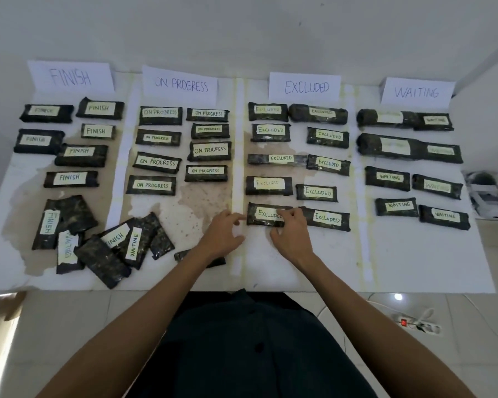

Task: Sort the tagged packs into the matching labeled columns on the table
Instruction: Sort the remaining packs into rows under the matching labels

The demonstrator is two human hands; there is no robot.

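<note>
A dark pack tagged EXCLUDED [263, 214] lies flat at the near end of the EXCLUDED column. My left hand [223, 232] touches its left end with an extended finger. My right hand [292, 232] holds its right part, fingers curled over the near edge. Four paper signs at the far edge head the columns: FINISH [71, 77], ON PROGRESS [181, 85], EXCLUDED [306, 87], WAITING [417, 92]. Rows of tagged packs fill each column. A loose heap of packs [104, 242] tagged FINISH and WAITING lies at the near left. One more pack [184, 255] sits partly under my left forearm.
The white table [414, 268] has pale tape strips dividing the columns and brown stains in the left half. A white and grey object [489, 193] sits at the right edge. A power strip [417, 324] lies on the tiled floor at the right.
</note>
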